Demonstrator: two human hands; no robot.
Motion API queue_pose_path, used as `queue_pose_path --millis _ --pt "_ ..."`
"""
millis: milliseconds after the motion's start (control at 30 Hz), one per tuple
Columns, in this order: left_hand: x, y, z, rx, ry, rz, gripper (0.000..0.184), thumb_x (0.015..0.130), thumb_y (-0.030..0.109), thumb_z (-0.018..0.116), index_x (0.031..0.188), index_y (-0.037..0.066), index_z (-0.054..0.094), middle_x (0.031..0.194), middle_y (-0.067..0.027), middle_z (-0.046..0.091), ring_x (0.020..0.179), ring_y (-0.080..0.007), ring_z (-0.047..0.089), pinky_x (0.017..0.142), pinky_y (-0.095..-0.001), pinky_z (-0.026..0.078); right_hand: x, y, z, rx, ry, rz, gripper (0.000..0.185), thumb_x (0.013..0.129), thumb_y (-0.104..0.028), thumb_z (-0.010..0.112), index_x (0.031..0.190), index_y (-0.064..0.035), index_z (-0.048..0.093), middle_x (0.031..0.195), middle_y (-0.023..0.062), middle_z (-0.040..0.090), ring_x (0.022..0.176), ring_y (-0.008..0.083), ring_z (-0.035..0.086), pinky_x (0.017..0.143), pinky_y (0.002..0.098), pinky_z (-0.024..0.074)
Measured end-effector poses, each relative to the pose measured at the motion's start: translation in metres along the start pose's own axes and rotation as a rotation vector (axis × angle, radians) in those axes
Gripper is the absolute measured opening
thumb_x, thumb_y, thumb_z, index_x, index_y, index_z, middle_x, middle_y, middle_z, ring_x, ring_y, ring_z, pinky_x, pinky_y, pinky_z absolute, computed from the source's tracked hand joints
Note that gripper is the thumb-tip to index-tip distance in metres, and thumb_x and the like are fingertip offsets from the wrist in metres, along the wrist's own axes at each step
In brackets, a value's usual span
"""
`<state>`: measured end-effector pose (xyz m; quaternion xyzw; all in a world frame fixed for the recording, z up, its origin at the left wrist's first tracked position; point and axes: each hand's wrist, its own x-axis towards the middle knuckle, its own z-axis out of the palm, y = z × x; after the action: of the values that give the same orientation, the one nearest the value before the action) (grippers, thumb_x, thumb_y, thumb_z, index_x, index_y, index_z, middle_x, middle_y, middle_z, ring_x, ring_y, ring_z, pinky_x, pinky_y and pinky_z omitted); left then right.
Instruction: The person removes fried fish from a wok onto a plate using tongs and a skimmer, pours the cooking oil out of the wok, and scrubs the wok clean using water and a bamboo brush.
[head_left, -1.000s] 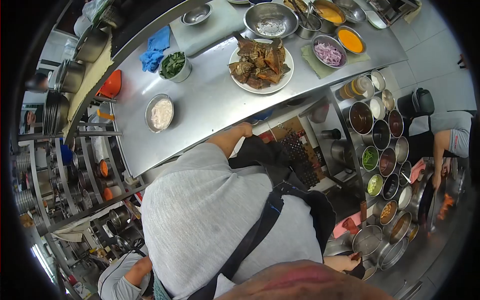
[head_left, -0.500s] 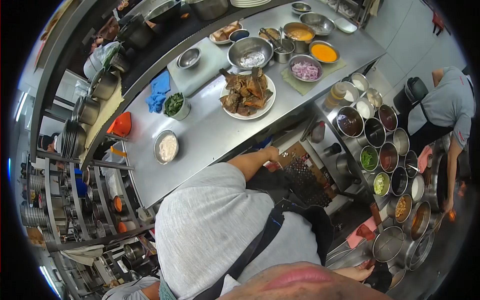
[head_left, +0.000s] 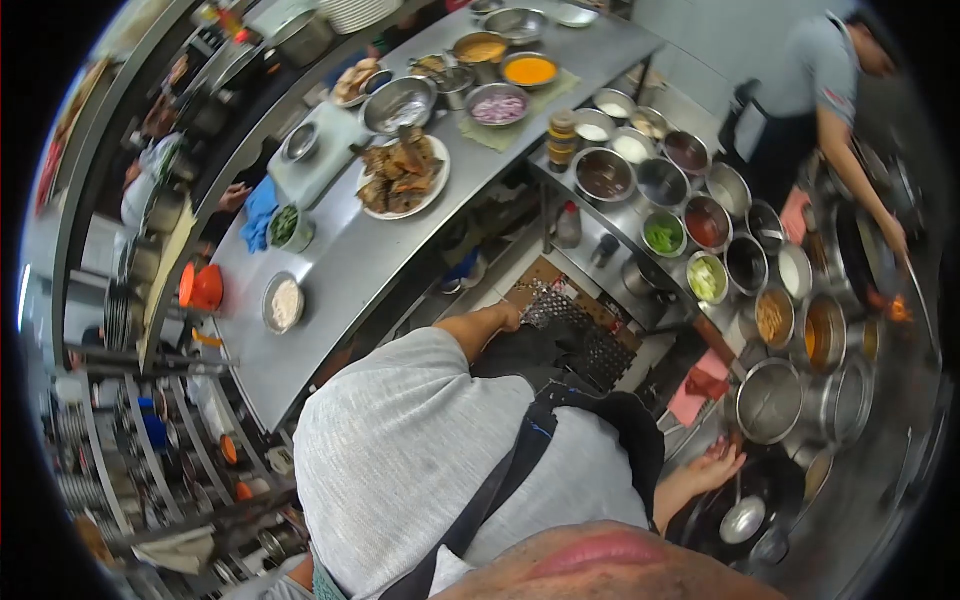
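My left hand (head_left: 511, 316) hangs low at my side, above the patterned floor mat; its fingers are too small to read. My right hand (head_left: 715, 468) is palm up with fingers apart, beside a dark wok (head_left: 695, 520). A metal ladle (head_left: 743, 520) rests in the wok, its handle rising close to my fingertips. I see no grip on it. A strainer-like metal bowl (head_left: 769, 400) stands just beyond that hand, and a pink cloth (head_left: 690, 403) lies nearby.
Several pots of sauces and chopped greens (head_left: 664, 234) fill the right counter. A co-worker (head_left: 800, 100) reaches over another wok near a flame. On the steel table (head_left: 345, 290) stand a plate of fried fish (head_left: 400, 178), bowls and a blue cloth (head_left: 258, 215). Shelves line the left.
The view has swung, so the table shifts left. My right hand has come into clearer sight with its fingers apart, and the wok and ladle now show. The co-worker's arm remains stretched forward.
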<state>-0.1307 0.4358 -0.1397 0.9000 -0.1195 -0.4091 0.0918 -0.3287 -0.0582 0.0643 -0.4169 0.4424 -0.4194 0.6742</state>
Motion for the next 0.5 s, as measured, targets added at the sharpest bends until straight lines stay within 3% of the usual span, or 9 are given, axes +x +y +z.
queue_pose_path --millis 33,100,133,167,200,267,333,400,500 --pt "0.012 0.005 0.011 0.056 0.007 0.022 0.05 0.075 0.041 0.063 0.107 0.002 0.068 0.107 -0.0225 0.066 0.103 -0.0379 0.062 0.09 -0.0425 0.048 0.002 0.006 -0.003 0.021 -0.047 -0.014 0.058 0.085 -0.008 0.062 0.138 -0.0089 0.038 0.108 0.0131 0.063 0.084 0.0231 0.062 0.067 0.0331 0.0443" --pt "0.041 0.032 0.007 0.035 0.042 0.177 0.041 0.073 0.024 0.053 0.106 0.004 0.068 0.113 -0.0224 0.064 0.104 -0.0381 0.061 0.089 -0.0443 0.048 0.003 0.011 -0.01 0.03 -0.076 0.006 0.057 0.082 -0.007 0.063 0.135 -0.0114 0.043 0.113 0.0127 0.062 0.09 0.0238 0.06 0.072 0.0354 0.0428" --pt "0.029 0.064 -0.013 -0.183 0.104 0.229 0.042 0.075 0.024 0.052 0.108 0.004 0.067 0.112 -0.0237 0.063 0.104 -0.038 0.062 0.089 -0.045 0.048 0.0 0.01 -0.008 0.109 -0.145 -0.009 0.056 0.079 -0.007 0.063 0.132 -0.012 0.045 0.112 0.0113 0.062 0.087 0.0235 0.06 0.072 0.0343 0.0425" --pt "0.025 0.106 -0.037 -0.146 0.113 0.239 0.041 0.077 0.027 0.053 0.108 0.003 0.066 0.111 -0.0231 0.064 0.102 -0.0381 0.063 0.088 -0.0449 0.049 -0.011 0.005 0.005 0.035 -0.076 -0.036 0.057 0.075 -0.005 0.062 0.13 -0.0107 0.047 0.109 0.0091 0.062 0.085 0.0208 0.061 0.068 0.0323 0.0442" --pt "0.037 0.135 -0.046 -0.337 0.082 0.308 0.038 0.082 0.031 0.057 0.108 0.005 0.065 0.1 -0.0178 0.069 0.092 -0.0307 0.066 0.078 -0.04 0.052 -0.023 -0.01 0.015 0.044 -0.048 -0.003 0.059 0.072 -0.001 0.059 0.129 -0.0096 0.048 0.104 0.0082 0.062 0.081 0.0182 0.061 0.062 0.029 0.0468" --pt "0.001 0.231 -0.087 -0.885 -0.209 0.34 0.026 0.092 0.025 0.056 0.113 0.011 0.06 0.089 -0.0029 0.064 0.083 -0.0153 0.063 0.066 -0.0299 0.049 -0.036 -0.013 0.016 0.036 0.041 -0.008 0.065 0.071 0.002 0.057 0.134 -0.0082 0.046 0.116 0.0116 0.056 0.083 0.0175 0.063 0.062 0.0265 0.0505" --pt "-0.014 0.316 -0.108 -0.769 -0.436 0.431 0.032 0.094 0.03 0.054 0.116 0.006 0.058 0.098 -0.0066 0.064 0.091 -0.0199 0.063 0.073 -0.0339 0.05 -0.045 -0.01 0.014 0.025 0.075 -0.057 0.07 0.072 0.002 0.055 0.14 -0.009 0.043 0.121 0.0153 0.054 0.076 0.0174 0.064 0.058 0.0271 0.0508" --pt "-0.039 0.389 -0.123 -0.961 -0.813 0.463 0.047 0.095 0.041 0.05 0.119 0.001 0.054 0.101 -0.0111 0.063 0.097 -0.023 0.062 0.08 -0.0366 0.05 -0.07 -0.029 0.022 0.042 0.016 -0.037 0.07 0.075 0.003 0.054 0.143 -0.0096 0.04 0.117 0.0154 0.058 0.072 0.0161 0.064 0.057 0.027 0.0505" --pt "-0.041 0.468 -0.109 -0.823 -1.506 0.361 0.066 0.094 0.052 0.045 0.134 0.0 0.043 0.113 -0.0189 0.06 0.105 -0.0307 0.061 0.085 -0.0417 0.052 -0.082 -0.025 0.021 -0.044 0.043 -0.096 0.065 0.078 0.003 0.054 0.141 -0.0096 0.043 0.108 0.0103 0.063 0.069 0.0135 0.063 0.055 0.0257 0.0491"
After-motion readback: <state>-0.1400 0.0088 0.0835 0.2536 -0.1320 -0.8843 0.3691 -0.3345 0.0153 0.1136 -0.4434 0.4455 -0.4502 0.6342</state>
